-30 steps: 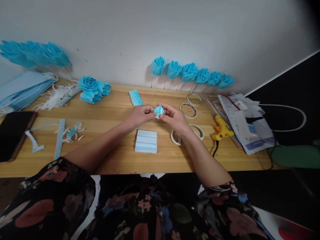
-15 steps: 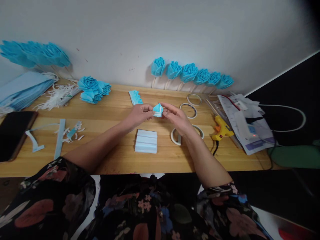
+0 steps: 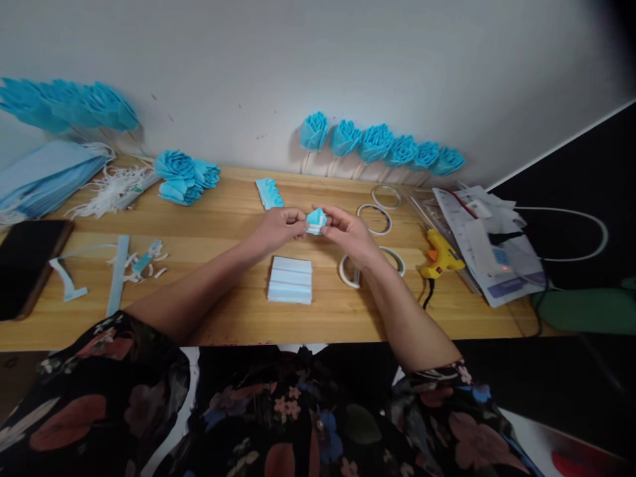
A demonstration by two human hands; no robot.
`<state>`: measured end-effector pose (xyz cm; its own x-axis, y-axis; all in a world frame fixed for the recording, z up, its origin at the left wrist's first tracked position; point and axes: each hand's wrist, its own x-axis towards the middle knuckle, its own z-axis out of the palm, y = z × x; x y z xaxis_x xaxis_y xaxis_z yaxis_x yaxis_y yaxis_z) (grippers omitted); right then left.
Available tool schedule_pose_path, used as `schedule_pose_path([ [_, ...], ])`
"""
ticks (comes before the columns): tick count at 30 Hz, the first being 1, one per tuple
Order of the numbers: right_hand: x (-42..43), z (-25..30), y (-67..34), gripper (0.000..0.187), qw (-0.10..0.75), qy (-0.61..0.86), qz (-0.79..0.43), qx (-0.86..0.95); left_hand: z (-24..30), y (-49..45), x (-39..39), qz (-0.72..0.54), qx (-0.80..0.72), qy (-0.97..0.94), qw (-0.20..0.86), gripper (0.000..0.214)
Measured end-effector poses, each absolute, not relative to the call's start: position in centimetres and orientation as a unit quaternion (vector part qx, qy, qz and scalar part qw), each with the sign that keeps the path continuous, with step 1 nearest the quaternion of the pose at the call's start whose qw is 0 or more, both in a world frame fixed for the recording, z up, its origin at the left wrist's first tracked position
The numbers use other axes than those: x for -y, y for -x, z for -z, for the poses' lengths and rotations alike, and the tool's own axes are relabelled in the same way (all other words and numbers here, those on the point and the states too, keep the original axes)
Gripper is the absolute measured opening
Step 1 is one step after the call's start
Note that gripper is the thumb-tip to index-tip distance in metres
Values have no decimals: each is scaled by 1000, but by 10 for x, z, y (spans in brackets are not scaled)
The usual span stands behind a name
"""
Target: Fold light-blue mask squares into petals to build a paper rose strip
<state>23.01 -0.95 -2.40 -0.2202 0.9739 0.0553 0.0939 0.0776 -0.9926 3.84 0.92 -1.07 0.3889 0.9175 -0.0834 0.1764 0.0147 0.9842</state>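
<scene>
- The folded blue piece (image 3: 316, 221), with white stripes across it, is between the two hands, above the table (image 3: 238, 324).
- The left hand (image 3: 282, 227) pinches its left edge, thumb and fingers close together.
- The right hand (image 3: 348, 233) holds its right edge, thumb in front and fingers behind.
- Nearer the person lies a stack of pale blue squares (image 3: 290, 281).
- Just beyond the left hand is a blue piece with a scalloped edge (image 3: 269, 194).
- Right of the hands lie tape rolls, one partly hidden by the right forearm, and a yellow glue gun (image 3: 440, 258).
- Six blue flowers (image 3: 376, 144) on stems lean against the wall.
- Farther left are a cluster of blue flowers (image 3: 179, 175), cut scraps (image 3: 144, 264) and a dark phone (image 3: 32, 265).
</scene>
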Motion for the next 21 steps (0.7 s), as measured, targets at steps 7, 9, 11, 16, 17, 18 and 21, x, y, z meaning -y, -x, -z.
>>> schedule_pose_path([
  [7,8,24,-232,49,453,456,-518,564,9,-38,-8,-346,-432,-613,563,14],
  [9,8,24,-231,49,454,460,-509,569,10,-38,-8,-334,-427,-617,570,14],
  [11,8,24,-230,49,450,462,-501,577,10,-39,-8,-330,-418,-618,578,15],
  [16,11,23,-227,56,432,453,-503,596,11,-39,-9,-354,-399,-622,574,19],
  [17,12,23,-226,57,428,449,-505,600,12,-39,-9,-352,-396,-626,572,19],
  [18,12,22,-225,58,424,446,-507,604,13,-38,-10,-351,-394,-630,570,18],
  [21,13,22,-222,60,411,443,-510,612,16,-37,-10,-348,-396,-638,562,15],
])
